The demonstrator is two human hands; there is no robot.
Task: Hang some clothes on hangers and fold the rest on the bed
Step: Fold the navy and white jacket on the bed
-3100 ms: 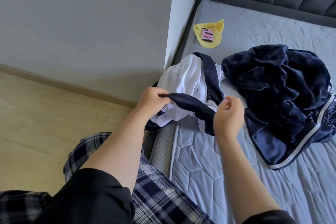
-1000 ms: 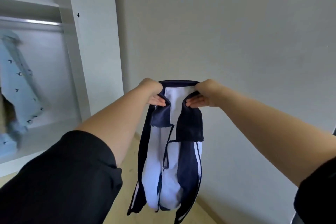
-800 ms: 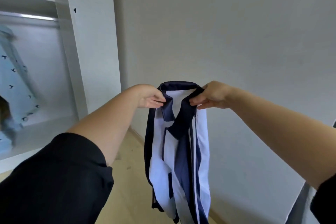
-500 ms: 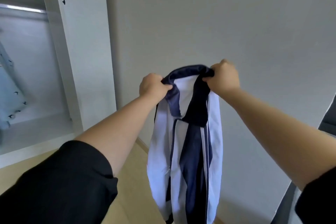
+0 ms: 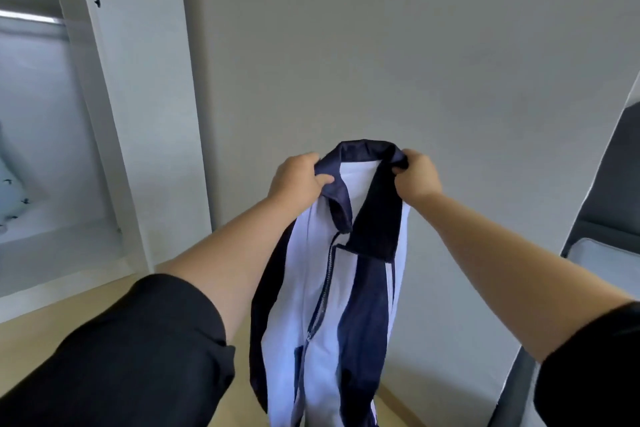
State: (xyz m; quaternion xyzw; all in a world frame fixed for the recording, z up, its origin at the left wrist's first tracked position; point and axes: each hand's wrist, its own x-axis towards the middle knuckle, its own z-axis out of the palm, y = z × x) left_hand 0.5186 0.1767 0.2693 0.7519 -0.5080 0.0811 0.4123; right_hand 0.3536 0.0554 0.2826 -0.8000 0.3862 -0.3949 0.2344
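Note:
A white and navy zip jacket (image 5: 346, 305) hangs in the air in front of me, collar up and zip facing me. My left hand (image 5: 298, 180) grips the left side of the navy collar. My right hand (image 5: 415, 175) grips the right side of the collar. The jacket's lower hem runs out of the bottom of the view. No hanger is in sight.
An open white wardrobe (image 5: 114, 107) stands at the left with a metal rail (image 5: 31, 17) and a pale blue patterned garment (image 5: 10, 198) hanging inside. A plain grey wall fills the middle. The bed's edge (image 5: 609, 253) shows at the far right, and wooden floor lies below.
I lifted the jacket off the bed and turned toward the wall. Over the last second both hands shifted on the collar and the jacket dropped a little and straightened.

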